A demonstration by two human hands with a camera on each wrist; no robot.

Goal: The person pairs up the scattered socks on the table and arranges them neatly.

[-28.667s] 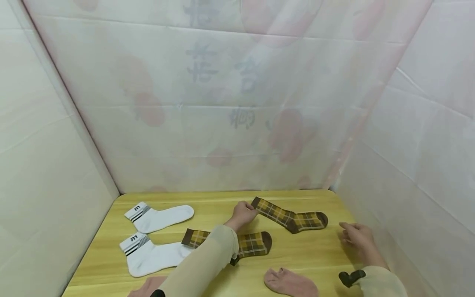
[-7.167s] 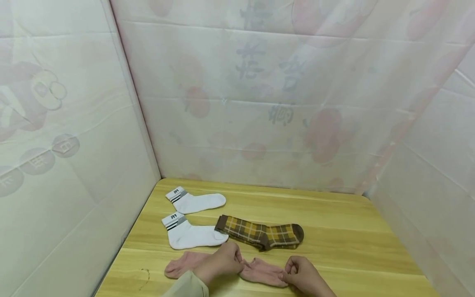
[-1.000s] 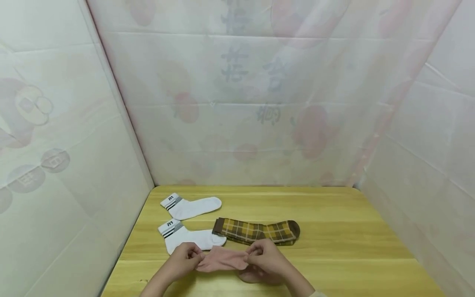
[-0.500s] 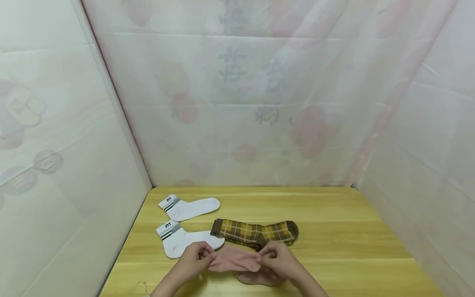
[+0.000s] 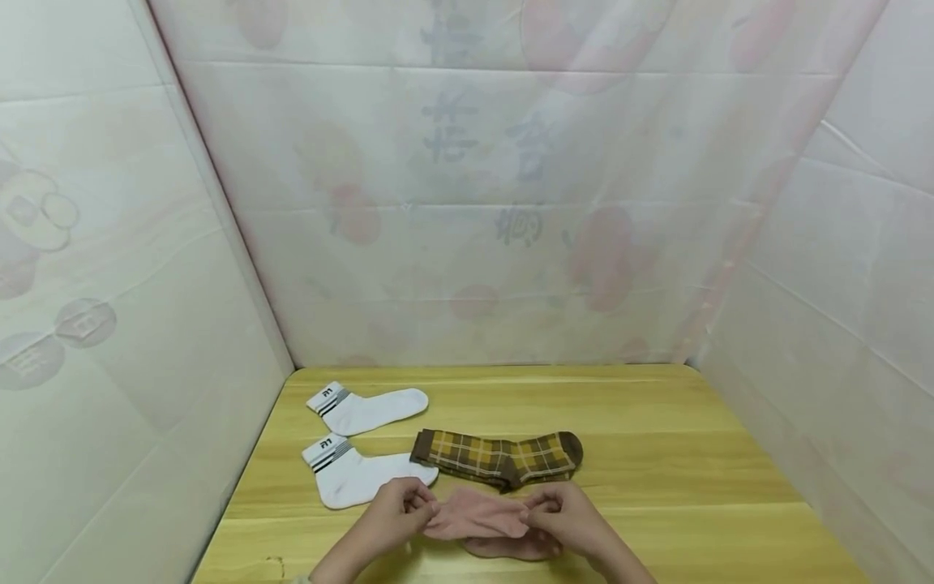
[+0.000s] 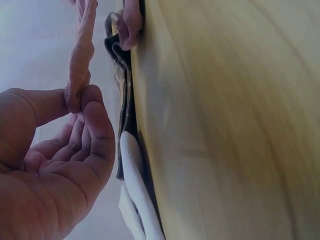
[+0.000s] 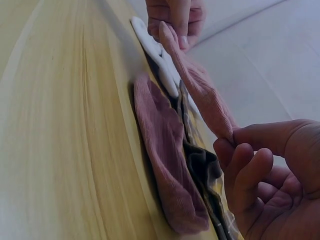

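A pink ankle sock [image 5: 477, 514] is stretched between both hands, raised above the table. My left hand [image 5: 397, 513] pinches its left end between thumb and forefinger, as the left wrist view shows on the ribbed sock end [image 6: 80, 65]. My right hand [image 5: 565, 519] pinches the other end, thumb [image 7: 270, 137] against forefinger. Below it on the wood lies a second pink sock [image 7: 160, 160], partly covered by the held one in the head view. Just beyond are the brown and yellow plaid socks [image 5: 474, 454], laid one on the other.
Two white socks with black stripes lie at the left, one farther back [image 5: 375, 411] and one nearer [image 5: 357, 478], its toe under the plaid socks' cuff. The wooden table [image 5: 657, 454] is bounded by a back curtain [image 5: 467, 243] and side curtains.
Long before, the plaid socks lay apart; they are now stacked. Seconds ago both pink socks lay on the table; one is now lifted. Over the last second the hands shift right with it.
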